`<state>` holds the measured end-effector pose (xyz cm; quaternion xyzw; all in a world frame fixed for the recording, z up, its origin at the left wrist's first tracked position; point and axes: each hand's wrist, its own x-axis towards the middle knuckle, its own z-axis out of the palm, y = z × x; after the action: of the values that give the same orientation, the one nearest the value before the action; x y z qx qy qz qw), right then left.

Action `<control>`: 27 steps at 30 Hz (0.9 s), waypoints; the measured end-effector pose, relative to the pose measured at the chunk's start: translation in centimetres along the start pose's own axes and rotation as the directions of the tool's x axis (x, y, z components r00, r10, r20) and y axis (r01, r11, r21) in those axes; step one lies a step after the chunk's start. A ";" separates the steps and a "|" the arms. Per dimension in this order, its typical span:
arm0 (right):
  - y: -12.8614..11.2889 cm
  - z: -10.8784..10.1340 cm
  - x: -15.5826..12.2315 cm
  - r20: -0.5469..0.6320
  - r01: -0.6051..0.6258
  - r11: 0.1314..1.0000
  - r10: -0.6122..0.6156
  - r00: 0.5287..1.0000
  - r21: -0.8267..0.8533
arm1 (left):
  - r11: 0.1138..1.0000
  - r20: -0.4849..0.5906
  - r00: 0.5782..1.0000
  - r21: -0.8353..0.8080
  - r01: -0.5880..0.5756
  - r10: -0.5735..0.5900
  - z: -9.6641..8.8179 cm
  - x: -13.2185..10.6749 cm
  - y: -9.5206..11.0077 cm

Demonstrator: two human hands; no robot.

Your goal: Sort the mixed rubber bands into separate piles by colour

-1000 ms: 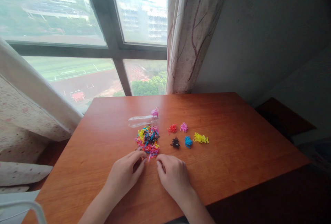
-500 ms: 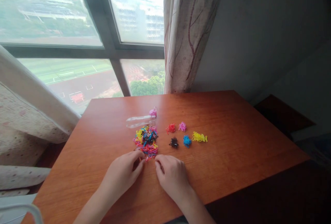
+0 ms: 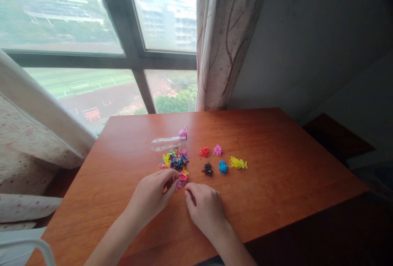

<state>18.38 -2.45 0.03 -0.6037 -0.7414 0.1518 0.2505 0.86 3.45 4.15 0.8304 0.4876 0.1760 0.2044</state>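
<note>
A mixed heap of small coloured rubber bands (image 3: 175,160) lies on the table. My left hand (image 3: 156,190) reaches over its near edge, thumb and fingertips drawn together in a pinch among pink and red bands; what is between the fingertips is too small to tell. Just right of the heap's near end rests my right hand (image 3: 205,204), fingers curled and thumb against the index finger, their contents hidden. Single-colour piles sit to the right: red bands (image 3: 204,152), pink bands (image 3: 217,150), black bands (image 3: 208,169), blue bands (image 3: 223,167) and yellow bands (image 3: 238,163).
Behind the heap lies a clear plastic container (image 3: 167,143) with a pink lid piece (image 3: 183,132) beside its right end. The brown wooden table (image 3: 276,184) stands against a window (image 3: 135,61) with a patterned curtain (image 3: 231,41). A white curved rail (image 3: 43,247) shows at lower left.
My left hand has moved slightly right and away from me, farther over the near edge of the heap. My right hand has stayed nearly in place.
</note>
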 end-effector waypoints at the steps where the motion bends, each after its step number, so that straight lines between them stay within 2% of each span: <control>1: 0.0 0.0 0.0 0.000 0.002 1.000 -0.002 1.000 0.001 | 1.000 -0.012 1.000 0.029 -0.010 0.011 -0.1 0.9 0.3; 4: 0.0 0.0 0.0 0.001 -0.005 1.000 0.005 1.000 0.006 | 0.987 -0.001 0.998 0.146 -0.067 0.068 -0.1 4.2 1.0; 9: 0.1 0.1 0.0 -0.006 -0.005 0.999 0.005 1.000 0.034 | 0.969 0.069 0.988 0.196 -0.148 0.137 1.0 9.2 1.9; 14: 0.2 0.2 0.0 -0.002 -0.003 1.000 0.003 1.000 0.029 | 0.955 0.143 0.975 0.220 -0.200 0.171 2.2 11.3 2.2; 17: 0.2 0.2 0.0 0.001 0.000 1.000 0.000 1.000 0.012 | 0.953 0.142 0.976 0.234 -0.194 0.164 2.2 11.3 2.3; 20: 0.1 0.1 -0.1 0.003 0.004 1.000 -0.004 1.000 0.012 | 0.955 0.120 0.980 0.234 -0.180 0.156 1.3 10.3 2.5; 24: 0.0 0.0 0.0 0.002 -0.007 0.999 0.007 1.000 0.035 | 0.964 0.085 0.984 0.203 -0.170 0.156 -0.7 7.7 2.4; 27: 0.0 0.0 0.0 0.005 -0.016 0.999 0.016 1.000 0.037 | 0.990 0.010 0.991 0.052 -0.131 0.131 -1.6 4.9 2.0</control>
<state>18.35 -2.50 0.03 -0.6045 -0.7342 0.1690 0.2589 3.78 7.17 7.02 0.8663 0.4357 0.1735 0.1722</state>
